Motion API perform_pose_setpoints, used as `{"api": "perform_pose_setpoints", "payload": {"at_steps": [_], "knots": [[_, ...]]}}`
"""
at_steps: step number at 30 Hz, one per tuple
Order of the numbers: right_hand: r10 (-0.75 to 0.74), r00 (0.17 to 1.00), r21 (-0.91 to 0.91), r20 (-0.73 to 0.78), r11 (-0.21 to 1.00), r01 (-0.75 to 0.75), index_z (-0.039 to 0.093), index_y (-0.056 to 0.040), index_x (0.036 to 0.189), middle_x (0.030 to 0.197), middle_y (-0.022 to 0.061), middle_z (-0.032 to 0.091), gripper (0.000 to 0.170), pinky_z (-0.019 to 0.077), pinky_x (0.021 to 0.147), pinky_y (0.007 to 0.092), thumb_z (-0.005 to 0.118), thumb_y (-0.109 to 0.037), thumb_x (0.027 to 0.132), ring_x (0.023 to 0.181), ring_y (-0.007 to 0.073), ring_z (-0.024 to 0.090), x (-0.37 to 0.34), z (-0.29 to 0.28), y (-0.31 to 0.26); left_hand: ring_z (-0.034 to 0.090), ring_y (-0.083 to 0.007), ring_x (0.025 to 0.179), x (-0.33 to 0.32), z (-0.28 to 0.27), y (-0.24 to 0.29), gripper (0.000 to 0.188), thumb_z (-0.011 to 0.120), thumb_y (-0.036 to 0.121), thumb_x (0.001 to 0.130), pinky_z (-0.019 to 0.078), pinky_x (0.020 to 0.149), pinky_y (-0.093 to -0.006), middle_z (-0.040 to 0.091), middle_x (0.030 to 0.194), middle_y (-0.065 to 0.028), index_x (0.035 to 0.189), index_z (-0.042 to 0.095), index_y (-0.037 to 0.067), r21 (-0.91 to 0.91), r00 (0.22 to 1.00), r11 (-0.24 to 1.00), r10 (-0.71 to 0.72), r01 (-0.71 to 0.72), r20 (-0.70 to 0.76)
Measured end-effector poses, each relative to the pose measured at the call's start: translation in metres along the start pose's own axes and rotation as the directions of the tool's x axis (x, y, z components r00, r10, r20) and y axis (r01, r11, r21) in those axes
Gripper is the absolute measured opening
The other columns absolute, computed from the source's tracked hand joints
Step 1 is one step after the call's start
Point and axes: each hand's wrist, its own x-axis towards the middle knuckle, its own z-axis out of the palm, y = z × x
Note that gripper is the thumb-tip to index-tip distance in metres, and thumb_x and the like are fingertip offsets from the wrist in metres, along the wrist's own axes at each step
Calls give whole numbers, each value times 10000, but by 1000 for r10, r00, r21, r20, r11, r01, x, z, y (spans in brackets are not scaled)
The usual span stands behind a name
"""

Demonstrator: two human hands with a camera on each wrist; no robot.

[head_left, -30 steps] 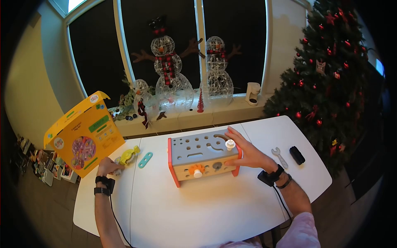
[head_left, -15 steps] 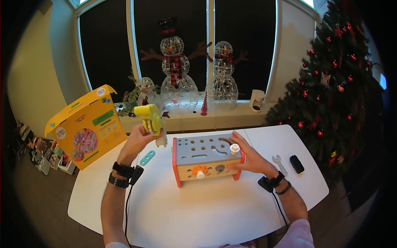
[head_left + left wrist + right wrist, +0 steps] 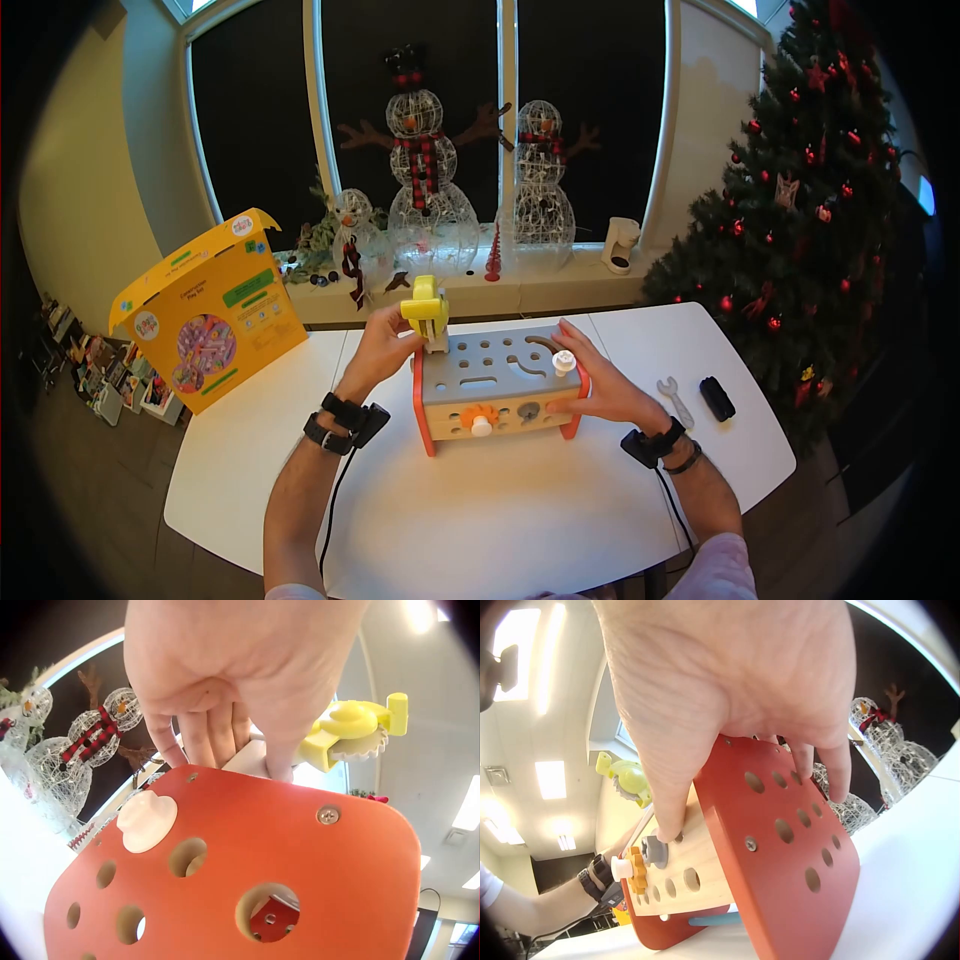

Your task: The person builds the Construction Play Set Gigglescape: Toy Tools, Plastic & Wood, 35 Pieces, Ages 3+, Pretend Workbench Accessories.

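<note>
My left hand [image 3: 383, 350] grips the pale base of a yellow toy circular saw [image 3: 426, 303] at the left end of a toy workbench [image 3: 470, 368]. In the left wrist view, the saw's toothed pale disc [image 3: 364, 745] faces outward and the fingertips are partly hidden behind the bench's red end panel [image 3: 225, 817]. My right hand [image 3: 607, 388] holds the bench's right end, thumb on the wooden front, fingers over the far side. By that hand, a white screw [image 3: 564, 361] stands in the grey top. An orange gear [image 3: 470, 412] with a white knob and a grey gear [image 3: 528, 411] sit on the front.
A yellow box [image 3: 255, 340] leans at the table's left. Right of the bench lie a grey toy wrench [image 3: 676, 402] and a black case [image 3: 716, 398]. Wire snowmen [image 3: 430, 215] stand on the sill behind, and a decorated tree [image 3: 780, 230] at the right.
My left hand lifted the yellow saw from the table's left side and carried it right, down to the bench's left end. The right hand stays on the bench.
</note>
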Motion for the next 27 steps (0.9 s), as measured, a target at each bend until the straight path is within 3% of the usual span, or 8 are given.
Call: {"api": "perform_pose_setpoints", "payload": {"at_steps": [4, 6, 13, 16, 18, 25, 27], "knots": [[-8, 1000, 11, -6, 1000, 8, 324, -40, 1745, 1862, 290, 112, 1144, 267, 1376, 463, 1002, -297, 861, 1723, 409, 220, 0, 1, 3, 742, -158, 1241, -4, 4, 8, 405, 763, -6, 966, 548, 1132, -343, 813, 1288, -70, 1371, 744, 1, 35, 999, 999, 6, -7, 33], [-9, 1000, 8, -6, 1000, 9, 324, -39, 1745, 1862, 291, 110, 1143, 267, 1376, 463, 1002, -296, 861, 1723, 408, 219, 0, 0, 3, 741, -115, 1101, -6, 6, 3, 325, 809, 48, 970, 587, 991, -316, 811, 1171, -38, 1289, 759, 17, 51, 993, 992, 119, -119, 17], [-3, 1000, -7, -1, 1000, 3, 322, -38, 1745, 1860, 293, 113, 1141, 264, 1376, 465, 1001, -292, 863, 1723, 412, 216, 0, 0, 1, 743, -125, 1105, -3, 6, -6, 331, 811, 51, 969, 590, 995, -321, 803, 1181, -37, 1290, 742, 9, 59, 992, 991, 120, -122, 28], [-5, 1000, -13, -5, 1000, 5, 331, -38, 1741, 1858, 293, 120, 1133, 263, 1376, 468, 1000, -301, 864, 1725, 416, 209, 0, 0, 3, 745, -129, 1117, -5, 8, -3, 353, 818, 59, 970, 590, 1010, -327, 802, 1187, -40, 1309, 730, 11, 40, 991, 991, 129, -130, 41], [8, 1000, 6, -2, 1000, -8, 332, -37, 1740, 1858, 294, 122, 1132, 262, 1375, 468, 999, -305, 865, 1727, 417, 202, 0, -1, -1, 726, -156, 1239, -7, 7, 3, 506, 727, -76, 918, 522, 1167, -353, 784, 1315, -56, 1416, 692, 7, 34, 997, 998, 54, -56, 57], [-11, 1000, 25, -6, 1000, 11, 332, -30, 1742, 1859, 297, 118, 1133, 259, 1371, 451, 995, -315, 870, 1735, 413, 175, -1, 0, 1, 700, -155, 1260, -5, 6, -1, 507, 696, -67, 965, 525, 1137, -349, 754, 1331, -52, 1463, 650, 14, -13, 993, 1000, 10, -8, 116], [-8, 1000, 20, 3, 1000, 8, 328, -28, 1745, 1861, 298, 115, 1137, 258, 1372, 450, 995, -317, 870, 1736, 410, 170, -1, -2, 2, 679, -157, 1268, -4, 6, -13, 516, 671, -33, 1009, 519, 1127, -346, 724, 1344, -56, 1513, 584, 31, 56, 988, 994, 84, -92, 133]]}}
